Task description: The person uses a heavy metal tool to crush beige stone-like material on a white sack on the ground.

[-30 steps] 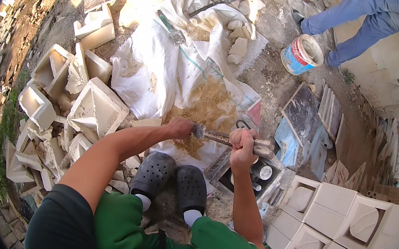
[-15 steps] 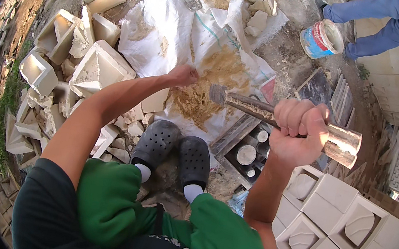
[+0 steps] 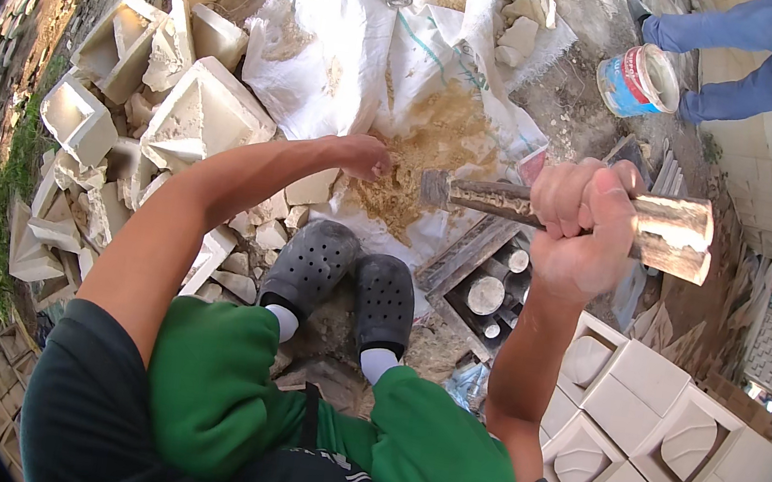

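My right hand (image 3: pixel 584 225) is wrapped round the handle of a thick wooden-handled tool (image 3: pixel 499 200). It is held up roughly level, its blunt grey end pointing left over the sand. My left hand (image 3: pixel 368 157) is low at the left edge of a heap of damp yellow-brown sand (image 3: pixel 439 136), with its fingers curled. Whatever those fingers hold, if anything, is hidden. The sand lies on a spread white woven sack (image 3: pixel 332 58). A wooden tray (image 3: pixel 449 267) holding several round pale-topped cylinders (image 3: pixel 486 295) stands below the tool.
Broken pale mould blocks (image 3: pixel 208 110) pile up on the left. Cast blocks with recessed centres (image 3: pixel 686 441) are stacked at the lower right. A red-and-blue bucket (image 3: pixel 636 81) stands by another person's blue trouser legs (image 3: pixel 750 65). My dark clogs (image 3: pixel 312 270) rest near the sack.
The view has shifted slightly, so the ground things appear a little farther right. My left hand has moved slightly rightward in the picture. The right hand keeps its hold on the tool.
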The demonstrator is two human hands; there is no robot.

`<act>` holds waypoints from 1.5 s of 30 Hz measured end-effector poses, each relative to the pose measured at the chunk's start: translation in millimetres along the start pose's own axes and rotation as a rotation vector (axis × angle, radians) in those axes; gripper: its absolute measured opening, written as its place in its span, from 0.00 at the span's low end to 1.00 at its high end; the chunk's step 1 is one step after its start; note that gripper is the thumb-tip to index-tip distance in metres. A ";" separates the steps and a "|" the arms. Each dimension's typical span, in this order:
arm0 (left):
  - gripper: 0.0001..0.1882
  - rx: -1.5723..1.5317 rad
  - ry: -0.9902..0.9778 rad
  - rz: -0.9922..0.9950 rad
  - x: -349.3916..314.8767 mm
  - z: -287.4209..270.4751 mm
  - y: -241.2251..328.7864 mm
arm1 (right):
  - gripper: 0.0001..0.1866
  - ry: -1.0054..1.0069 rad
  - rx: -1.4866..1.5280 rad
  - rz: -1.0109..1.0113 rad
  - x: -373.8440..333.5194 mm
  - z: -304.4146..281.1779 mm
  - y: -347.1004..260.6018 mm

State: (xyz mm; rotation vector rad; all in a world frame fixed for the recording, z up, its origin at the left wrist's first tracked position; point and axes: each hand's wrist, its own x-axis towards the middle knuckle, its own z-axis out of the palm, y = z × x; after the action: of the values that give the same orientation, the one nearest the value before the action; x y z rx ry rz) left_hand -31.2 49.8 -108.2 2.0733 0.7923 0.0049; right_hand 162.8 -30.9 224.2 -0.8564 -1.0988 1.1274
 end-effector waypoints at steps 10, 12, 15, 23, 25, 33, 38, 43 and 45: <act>0.11 0.061 0.241 -0.248 -6.2 14.1 22.9 | 0.13 -0.040 -0.173 0.017 -36.6 -21.3 136.2; 0.11 0.091 0.166 -0.189 -10.8 22.8 31.9 | 0.15 -0.112 -0.268 -0.015 -45.3 -23.3 130.6; 0.10 0.087 0.270 -0.175 -8.4 42.1 52.8 | 0.15 -0.044 -0.004 0.021 -47.9 -34.8 114.5; 0.05 0.122 0.167 -0.220 12.7 49.0 45.7 | 0.14 0.049 -0.132 -0.075 -53.5 -37.4 76.6; 0.05 0.130 0.123 -0.228 18.6 41.6 49.3 | 0.13 0.046 -0.145 -0.086 -55.2 -43.0 78.8; 0.14 0.211 0.389 -0.122 12.4 36.8 46.2 | 0.13 0.099 -0.081 -0.096 -56.0 -49.8 76.8; 0.13 0.211 0.393 -0.125 10.5 46.4 45.6 | 0.14 0.136 -0.150 -0.034 -57.8 -49.8 94.6; 0.11 0.219 0.310 -0.160 12.8 47.7 50.2 | 0.14 0.117 -0.139 -0.032 -55.5 -53.1 98.1; 0.09 0.218 0.293 -0.148 21.1 43.6 43.2 | 0.14 0.123 -0.146 -0.037 -55.9 -55.2 96.9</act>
State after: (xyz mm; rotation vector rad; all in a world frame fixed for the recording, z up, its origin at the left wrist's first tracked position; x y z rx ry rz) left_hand 21.2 11.5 -108.3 2.2430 1.1686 0.1502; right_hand 187.8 -61.8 105.9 -1.0021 -1.1001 0.9601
